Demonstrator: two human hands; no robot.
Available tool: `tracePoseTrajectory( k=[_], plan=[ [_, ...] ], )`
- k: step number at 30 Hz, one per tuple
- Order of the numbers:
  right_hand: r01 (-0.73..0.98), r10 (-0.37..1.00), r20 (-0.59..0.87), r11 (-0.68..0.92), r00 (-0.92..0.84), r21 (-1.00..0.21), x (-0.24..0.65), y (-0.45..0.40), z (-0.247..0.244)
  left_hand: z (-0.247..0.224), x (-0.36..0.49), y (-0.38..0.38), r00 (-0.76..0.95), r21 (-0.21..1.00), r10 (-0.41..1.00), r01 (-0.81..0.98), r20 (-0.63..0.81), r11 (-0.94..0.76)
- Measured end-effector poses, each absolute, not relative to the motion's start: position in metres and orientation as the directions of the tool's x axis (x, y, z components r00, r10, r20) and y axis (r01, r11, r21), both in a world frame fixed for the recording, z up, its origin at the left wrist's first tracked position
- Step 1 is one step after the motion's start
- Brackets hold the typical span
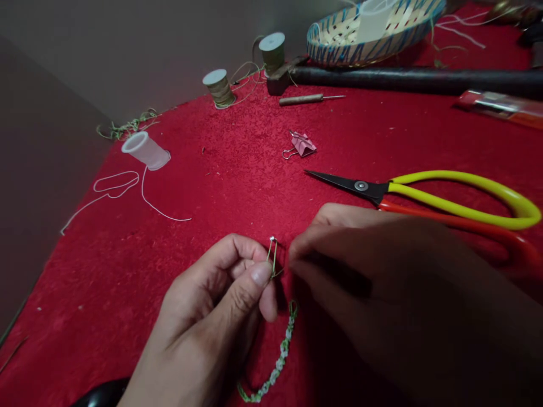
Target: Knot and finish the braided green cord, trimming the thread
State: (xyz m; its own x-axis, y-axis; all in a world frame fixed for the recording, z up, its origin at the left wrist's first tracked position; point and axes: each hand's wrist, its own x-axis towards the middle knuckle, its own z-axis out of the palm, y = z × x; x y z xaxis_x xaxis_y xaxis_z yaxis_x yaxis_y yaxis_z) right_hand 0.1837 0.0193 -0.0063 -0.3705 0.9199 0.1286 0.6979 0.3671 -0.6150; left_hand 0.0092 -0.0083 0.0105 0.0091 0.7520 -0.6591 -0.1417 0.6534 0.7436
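My left hand [216, 308] pinches the thin green cord ends [272, 254] of a green and white braided band [275, 362] between thumb and forefinger. The band hangs down from the pinch onto the red cloth [212, 169]. My right hand [382, 282] is right beside it, its fingertips closed together next to the cord ends at the pinch; whether they grip the cord is hidden by the fingers.
Scissors [424, 195] with yellow and red handles lie just behind my right hand. A pink binder clip [300, 145], an awl [309, 99], two thread spools [219, 87] [272, 52], a tipped white spool [146, 150] with loose thread, a woven basket [339, 39] and a dark rod [403, 79] lie farther back.
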Motion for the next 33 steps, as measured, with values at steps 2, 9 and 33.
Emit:
tracePoseTrajectory(
  k=[2,9,33],
  plan=[
    [0.695,0.921,0.124,0.362,-0.369,-0.621,0.180,0.024,-0.009,0.010,0.010,-0.008,0.006,0.783,0.786,-0.078,-0.618,0.617],
    [0.674,0.951,0.173,0.303,-0.255,-0.674,0.170,0.025,-0.012,0.009,0.011,-0.008,-0.020,0.843,0.849,0.108,-0.529,0.528],
    [0.110,0.940,-0.297,-0.281,-0.168,-0.953,0.166,0.020,-0.008,0.011,0.018,-0.008,-0.100,0.851,0.850,0.054,-0.516,0.523]
  ],
)
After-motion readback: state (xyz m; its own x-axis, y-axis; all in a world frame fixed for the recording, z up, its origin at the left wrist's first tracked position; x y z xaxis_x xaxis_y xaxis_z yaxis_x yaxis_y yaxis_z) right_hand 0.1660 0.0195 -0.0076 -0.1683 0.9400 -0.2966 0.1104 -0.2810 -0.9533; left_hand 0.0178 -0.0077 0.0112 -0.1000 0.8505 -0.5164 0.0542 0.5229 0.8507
